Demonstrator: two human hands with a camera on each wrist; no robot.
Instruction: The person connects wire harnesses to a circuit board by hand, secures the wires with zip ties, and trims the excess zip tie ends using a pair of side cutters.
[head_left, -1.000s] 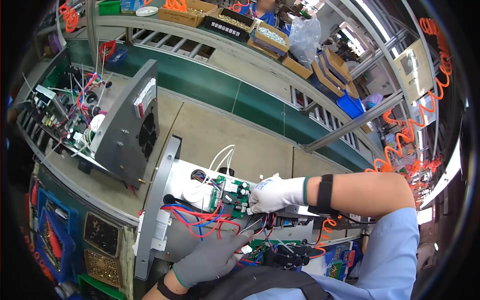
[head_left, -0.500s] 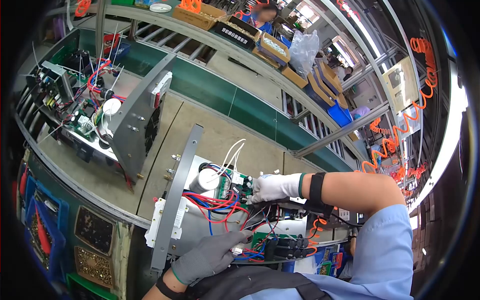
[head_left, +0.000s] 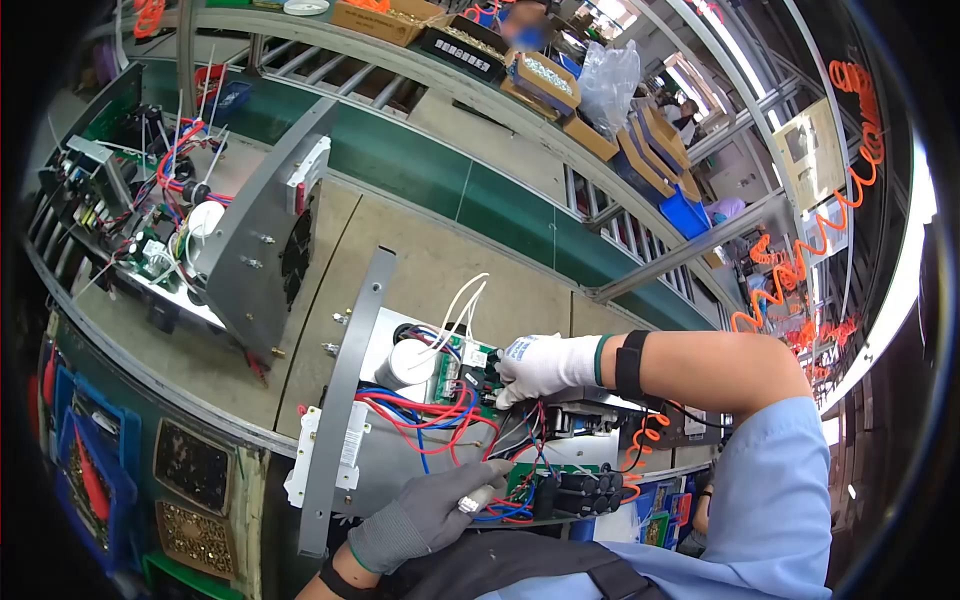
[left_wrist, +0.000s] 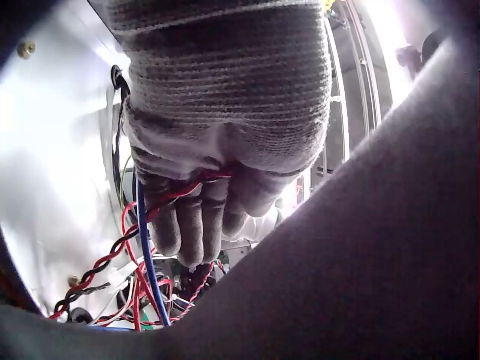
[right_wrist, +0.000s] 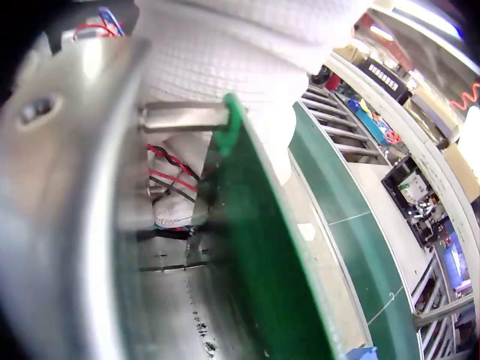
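Pinched closed on a white connector [head_left: 470, 504], my left hand [head_left: 425, 508] sits my side of the circuit board [head_left: 447, 374]; right hand [head_left: 548, 368] at its edge, grip unclear. Likely wiring; next needs careful alignment.

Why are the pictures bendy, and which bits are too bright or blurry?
Head view: probably a fisheye lens, bowing the long green belt; left wrist view: glare whitens the flat metal panel, grey knitted glove shadowed; right wrist view: rounded silver metal piece looks blurry.
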